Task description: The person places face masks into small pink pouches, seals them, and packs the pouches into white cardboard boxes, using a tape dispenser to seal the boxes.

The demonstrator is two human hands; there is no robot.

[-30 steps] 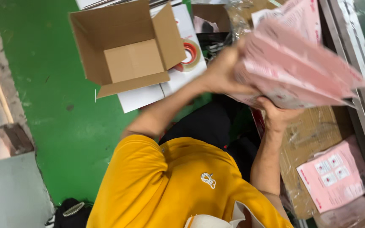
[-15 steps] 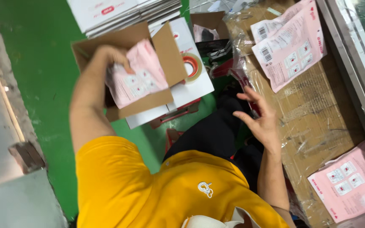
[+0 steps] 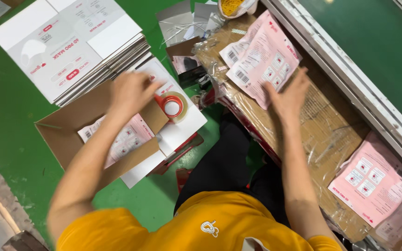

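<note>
While the left hand, fingers loose and empty, hovers over the open cardboard box holding pink packets, the right hand, spread open, reaches the pink packet stack, evidently for another careful grasp.

green floor, open carton, flat boxes (apparently stacked)

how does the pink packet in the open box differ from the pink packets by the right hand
The packet in the box lies inside the open brown box, partly hidden by the left hand and forearm; the packets on the bench lie in the open on brown card, just ahead of the right hand. In the box only one shows; on the bench several overlap in a loose stack. Both are flat pink packets with white label panels and barcodes.
</note>
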